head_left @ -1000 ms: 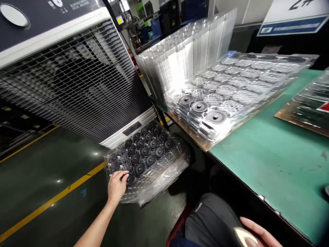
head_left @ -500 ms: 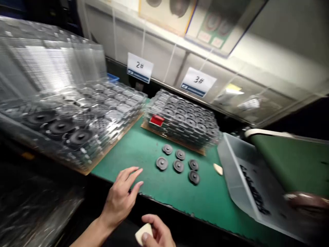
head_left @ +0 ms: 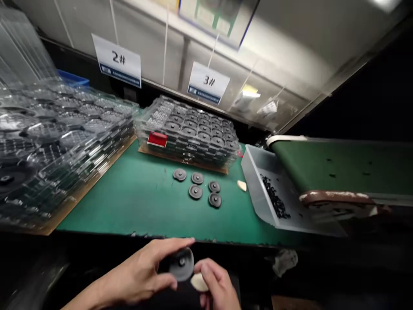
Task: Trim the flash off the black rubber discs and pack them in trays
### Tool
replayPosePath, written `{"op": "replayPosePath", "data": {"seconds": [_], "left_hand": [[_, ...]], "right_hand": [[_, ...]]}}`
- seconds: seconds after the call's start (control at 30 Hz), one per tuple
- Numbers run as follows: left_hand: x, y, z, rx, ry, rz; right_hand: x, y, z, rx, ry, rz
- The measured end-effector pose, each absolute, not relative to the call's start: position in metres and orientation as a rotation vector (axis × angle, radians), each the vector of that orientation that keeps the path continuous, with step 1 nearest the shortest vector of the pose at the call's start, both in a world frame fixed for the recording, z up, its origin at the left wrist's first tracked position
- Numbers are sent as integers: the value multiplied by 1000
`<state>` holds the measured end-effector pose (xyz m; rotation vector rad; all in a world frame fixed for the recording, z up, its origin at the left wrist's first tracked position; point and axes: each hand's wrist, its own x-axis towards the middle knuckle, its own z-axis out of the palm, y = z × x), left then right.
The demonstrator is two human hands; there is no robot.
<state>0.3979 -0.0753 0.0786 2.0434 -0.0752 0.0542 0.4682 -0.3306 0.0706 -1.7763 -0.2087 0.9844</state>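
Between the thumb and fingers of my left hand (head_left: 145,269) is a dark grey round disc (head_left: 183,263) with a small knob at its centre. My right hand (head_left: 216,284) pinches a cream-coloured wedge-shaped pad (head_left: 199,282), its tip close to the disc's lower right edge; whether they touch I cannot tell. Both hands are in front of the table's near edge. Several similar grey discs (head_left: 195,191) lie on the green tabletop (head_left: 145,206) beyond them. A second cream pad (head_left: 241,185) rests to the right of those discs.
Stacked clear trays with dark discs stand at left (head_left: 93,142) and at the back (head_left: 190,146), the latter bearing a red tag (head_left: 157,139). To the right, a translucent bin (head_left: 254,185) holds small black pieces, beside a green conveyor belt (head_left: 338,165). Signs (head_left: 209,82) hang behind.
My left hand, empty before, now holds a disc, and one fewer lies on the table. Both hands have come together. The view has swung to the right.
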Motion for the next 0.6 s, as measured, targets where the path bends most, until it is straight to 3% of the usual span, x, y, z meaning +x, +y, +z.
{"op": "replayPosePath", "data": {"seconds": [0.23, 0.43, 0.6], "left_hand": [[334, -79, 117, 1403, 166, -133], [320, -107, 107, 974, 593, 115], [315, -117, 111, 992, 558, 175]], "right_hand": [[444, -296, 93, -1449, -349, 1274], [423, -271, 96, -1274, -238, 1365], [434, -264, 114, -1255, -281, 1369]]}}
